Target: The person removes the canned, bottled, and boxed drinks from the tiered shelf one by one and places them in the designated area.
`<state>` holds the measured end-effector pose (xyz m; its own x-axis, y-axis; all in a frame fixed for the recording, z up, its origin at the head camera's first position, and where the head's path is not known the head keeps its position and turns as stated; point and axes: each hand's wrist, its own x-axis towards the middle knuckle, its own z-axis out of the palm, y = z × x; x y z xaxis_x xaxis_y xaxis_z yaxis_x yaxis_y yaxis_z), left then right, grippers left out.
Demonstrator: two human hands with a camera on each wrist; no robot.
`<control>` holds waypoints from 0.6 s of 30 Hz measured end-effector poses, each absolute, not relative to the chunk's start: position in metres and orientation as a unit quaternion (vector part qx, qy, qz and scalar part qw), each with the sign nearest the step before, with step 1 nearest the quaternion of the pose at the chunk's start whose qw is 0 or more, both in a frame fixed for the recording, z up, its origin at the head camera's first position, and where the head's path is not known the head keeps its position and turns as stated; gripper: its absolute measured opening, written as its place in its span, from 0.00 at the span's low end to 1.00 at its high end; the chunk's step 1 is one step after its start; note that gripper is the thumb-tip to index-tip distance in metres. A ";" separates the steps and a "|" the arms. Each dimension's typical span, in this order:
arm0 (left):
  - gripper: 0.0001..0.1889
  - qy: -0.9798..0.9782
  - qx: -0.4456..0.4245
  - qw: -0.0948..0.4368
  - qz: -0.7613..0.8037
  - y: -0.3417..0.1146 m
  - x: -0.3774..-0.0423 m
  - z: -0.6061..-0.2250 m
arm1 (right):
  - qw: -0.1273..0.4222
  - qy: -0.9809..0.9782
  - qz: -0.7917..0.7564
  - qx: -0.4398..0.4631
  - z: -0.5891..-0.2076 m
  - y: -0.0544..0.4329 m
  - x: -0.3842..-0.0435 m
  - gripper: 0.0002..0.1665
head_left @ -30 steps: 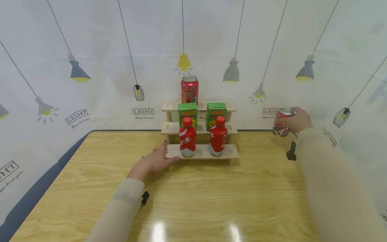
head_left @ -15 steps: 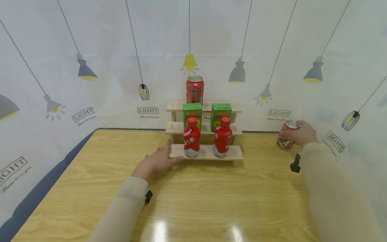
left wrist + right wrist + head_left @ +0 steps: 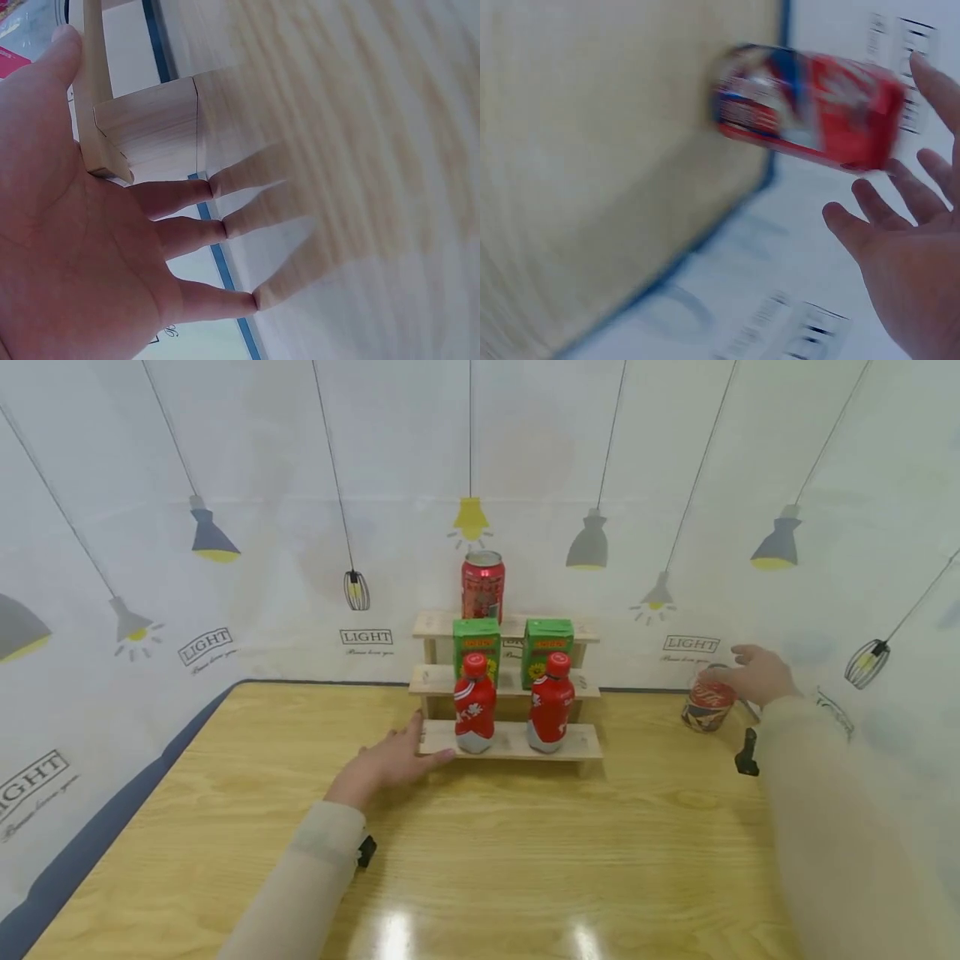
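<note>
Found the red drink can with pale script lettering [image 3: 707, 708] on the wooden table [image 3: 525, 852], well to the right of the three-tier wooden rack [image 3: 512, 740] and near the back, by the lamp-printed wall sheet [image 3: 300, 452]. Judged its long axis to be vertical, base down, putting the slight lean in the head view down to the lens.

Took the right hand [image 3: 759, 677] as by far the nearer, just beside the can's upper end on its right, with thumb and fingers parted and gripping nothing. Saw in the right wrist view the can's red upper end toward those spread fingers and its base toward the table. Could not tell, through the blur, of any light touch at the rim.

Placed the left hand [image 3: 392, 758] well to the left of that can, beyond the whole width of the rack. Saw its fingers stretched to the tabletop and its thumb resting on the left end of the lowest tier, without curling round anything.

Noted between the hands, all upright on the rack: two red bottles [image 3: 551, 710] on the lowest tier, two green cartons [image 3: 549, 639] on the middle tier, and a second red can [image 3: 482, 589] on the top tier, left of centre.
</note>
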<state>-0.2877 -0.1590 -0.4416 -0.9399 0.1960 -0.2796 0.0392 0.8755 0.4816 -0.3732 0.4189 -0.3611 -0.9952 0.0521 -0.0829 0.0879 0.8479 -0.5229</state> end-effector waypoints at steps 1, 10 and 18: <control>0.67 0.955 0.061 0.163 0.240 -0.158 -0.288 -0.442 | 0.033 0.963 -0.268 0.028 -0.351 0.420 -0.374 0.67; 0.66 0.955 0.060 0.162 0.243 -0.160 -0.285 -0.440 | 0.030 0.961 -0.274 -0.020 -0.270 0.383 -0.382 0.69; 0.66 0.955 0.061 0.153 0.247 -0.159 -0.285 -0.442 | 0.026 0.962 -0.266 -0.055 -0.231 0.327 -0.381 0.63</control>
